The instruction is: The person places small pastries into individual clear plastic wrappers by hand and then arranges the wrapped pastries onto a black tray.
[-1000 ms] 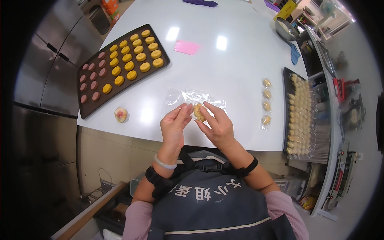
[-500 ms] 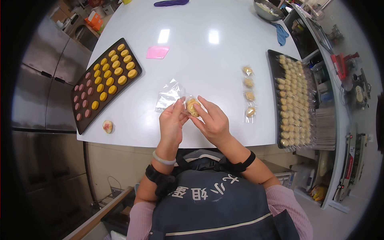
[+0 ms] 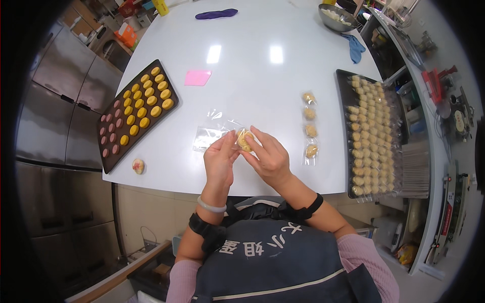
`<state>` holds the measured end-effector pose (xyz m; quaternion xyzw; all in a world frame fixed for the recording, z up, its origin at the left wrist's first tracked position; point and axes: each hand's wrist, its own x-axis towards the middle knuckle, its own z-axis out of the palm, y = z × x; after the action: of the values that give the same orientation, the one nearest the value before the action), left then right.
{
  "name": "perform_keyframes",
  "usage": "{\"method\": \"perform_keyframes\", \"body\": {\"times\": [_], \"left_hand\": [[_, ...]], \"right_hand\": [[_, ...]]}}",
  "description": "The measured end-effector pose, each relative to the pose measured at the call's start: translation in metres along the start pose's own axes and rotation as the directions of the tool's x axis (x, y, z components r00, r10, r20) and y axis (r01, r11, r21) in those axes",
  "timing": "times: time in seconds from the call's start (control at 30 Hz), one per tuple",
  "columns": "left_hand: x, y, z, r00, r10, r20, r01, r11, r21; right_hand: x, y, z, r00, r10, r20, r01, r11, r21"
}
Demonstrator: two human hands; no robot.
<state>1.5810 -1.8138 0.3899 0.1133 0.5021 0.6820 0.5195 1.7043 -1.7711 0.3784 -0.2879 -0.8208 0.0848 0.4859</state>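
A round golden pastry (image 3: 245, 140) is between my hands above the table's near part, with clear plastic film around it. My right hand (image 3: 271, 157) is closed on it, thumb and fingers at its right side. My left hand (image 3: 221, 157) pinches at the film on the pastry's left side; the fingertips are partly hidden. Just beyond my left hand, clear plastic bags (image 3: 208, 137) lie flat on the white table. To the right, a short column of wrapped pastries (image 3: 310, 130) runs away from me.
At left is a dark tray (image 3: 112, 162) of yellow and pink round pieces, with a single pale pink-marked piece (image 3: 138, 166) near it. At right a black tray (image 3: 344, 81) carries rows of wrapped pastries. Farther off are a pink card (image 3: 197, 78), purple cloth (image 3: 216, 14), blue glove (image 3: 355, 49) and metal bowl (image 3: 337, 19).
The whole view has shifted slightly, so the trays and table appear lower. Both hands keep their hold on the pastry and film, with little finger movement.
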Motion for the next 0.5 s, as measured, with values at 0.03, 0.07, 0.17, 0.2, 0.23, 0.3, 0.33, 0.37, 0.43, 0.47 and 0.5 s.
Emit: {"method": "perform_keyframes", "body": {"times": [0.03, 0.07, 0.17, 0.2, 0.23, 0.3, 0.33, 0.37, 0.43, 0.47, 0.5], "left_hand": [[0.000, -0.001, 0.002, 1.000, 0.003, -0.001, -0.003, 1.000, -0.001], [-0.001, -0.002, 0.005, 0.999, -0.002, 0.037, 0.002, 1.000, -0.010], [0.000, -0.007, 0.007, 0.996, -0.020, 0.084, 0.018, 1.000, 0.019], [0.002, -0.010, 0.006, 0.995, -0.037, 0.093, 0.031, 0.998, 0.060], [0.003, -0.013, 0.005, 0.995, -0.034, 0.091, 0.028, 0.998, 0.059], [0.005, -0.017, 0.004, 0.988, -0.101, 0.113, 0.093, 0.993, 0.077], [0.005, -0.018, 0.004, 0.988, -0.102, 0.113, 0.093, 0.993, 0.079], [0.004, -0.018, 0.005, 0.975, -0.177, 0.133, 0.179, 0.984, -0.008], [0.001, -0.024, 0.009, 0.954, -0.253, 0.158, 0.270, 0.959, -0.091], [0.001, -0.029, 0.012, 0.950, -0.278, 0.140, 0.296, 0.946, -0.130], [0.001, -0.032, 0.015, 0.945, -0.304, 0.123, 0.322, 0.931, -0.170]], "right_hand": [[0.000, 0.001, -0.001, 1.000, -0.014, 0.004, 0.014, 1.000, 0.011], [0.000, 0.003, -0.003, 1.000, -0.018, 0.004, 0.018, 1.000, 0.013], [0.001, 0.007, -0.008, 1.000, 0.005, 0.001, -0.005, 1.000, -0.006], [0.001, 0.007, -0.010, 0.999, 0.054, 0.006, -0.054, 0.998, 0.020], [0.002, 0.007, -0.012, 0.995, 0.103, 0.012, -0.104, 0.994, 0.046], [0.003, 0.014, -0.022, 0.988, 0.102, 0.112, -0.114, 0.988, 0.107], [0.003, 0.020, -0.028, 0.973, 0.093, 0.212, -0.130, 0.977, 0.166], [0.002, 0.025, -0.032, 0.973, 0.098, 0.211, -0.134, 0.977, 0.165], [0.000, 0.036, -0.040, 0.956, 0.041, 0.289, -0.093, 0.981, 0.169], [0.000, 0.040, -0.043, 0.956, 0.042, 0.290, -0.095, 0.981, 0.169], [-0.001, 0.044, -0.045, 0.957, 0.038, 0.288, -0.094, 0.978, 0.184]]}}
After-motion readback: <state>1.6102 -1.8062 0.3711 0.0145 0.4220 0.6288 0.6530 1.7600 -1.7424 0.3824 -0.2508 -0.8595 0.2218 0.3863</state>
